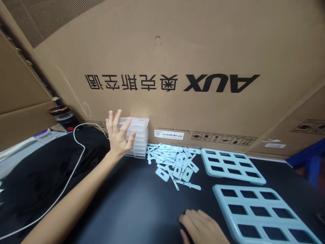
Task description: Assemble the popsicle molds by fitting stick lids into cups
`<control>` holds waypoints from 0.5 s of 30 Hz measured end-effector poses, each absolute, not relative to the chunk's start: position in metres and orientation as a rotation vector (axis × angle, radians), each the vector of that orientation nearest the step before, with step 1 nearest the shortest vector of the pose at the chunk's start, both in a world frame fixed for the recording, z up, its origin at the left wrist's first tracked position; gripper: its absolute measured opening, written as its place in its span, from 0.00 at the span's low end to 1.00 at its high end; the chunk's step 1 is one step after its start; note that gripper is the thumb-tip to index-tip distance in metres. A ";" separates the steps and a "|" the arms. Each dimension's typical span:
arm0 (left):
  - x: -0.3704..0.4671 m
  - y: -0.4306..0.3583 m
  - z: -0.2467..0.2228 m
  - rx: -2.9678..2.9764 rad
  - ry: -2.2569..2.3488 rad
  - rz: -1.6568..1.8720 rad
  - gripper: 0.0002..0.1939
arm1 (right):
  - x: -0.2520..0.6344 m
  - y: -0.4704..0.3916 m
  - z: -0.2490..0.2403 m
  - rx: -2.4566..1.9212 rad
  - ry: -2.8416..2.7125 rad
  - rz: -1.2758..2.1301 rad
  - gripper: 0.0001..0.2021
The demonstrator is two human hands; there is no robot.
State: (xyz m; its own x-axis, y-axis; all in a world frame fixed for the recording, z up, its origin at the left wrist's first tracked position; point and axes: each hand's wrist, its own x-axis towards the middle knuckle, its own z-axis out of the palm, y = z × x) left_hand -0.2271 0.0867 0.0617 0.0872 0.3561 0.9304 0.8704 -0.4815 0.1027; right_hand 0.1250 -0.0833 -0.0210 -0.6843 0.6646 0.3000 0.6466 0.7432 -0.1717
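Observation:
A stack of clear plastic boxes [140, 137] stands on the dark table against the cardboard wall. Over its left side my left hand [119, 137] is raised with the fingers spread; whether the fingertips touch the boxes I cannot tell. To the right of the stack lies a loose pile of light blue plastic pieces [169, 157], some flat with a slot, others long and thin. My right hand [201, 227] rests near the table's front edge, fingers curled in and together, with nothing visible in them. Nearest to it is a light blue nine-window frame [246, 201].
Another light blue frame [205, 162] lies behind the nearer one. A big cardboard box [157, 105] with upside-down printing walls off the back. On the left are black cloth [61, 159], a white cable [76, 162] and a dark jar [66, 118] with a copper-coloured lid rim.

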 end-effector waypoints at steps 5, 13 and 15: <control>-0.237 0.080 0.048 -1.791 -1.409 -1.803 0.31 | 0.127 -0.078 0.011 -1.030 -2.479 0.318 0.12; -0.248 0.082 0.003 -1.765 -1.724 -2.276 0.31 | 0.099 -0.029 0.065 -1.162 -2.165 0.608 0.23; -0.245 0.081 0.004 -1.785 -1.713 -2.229 0.31 | 0.088 -0.011 0.073 -1.220 -2.045 0.755 0.27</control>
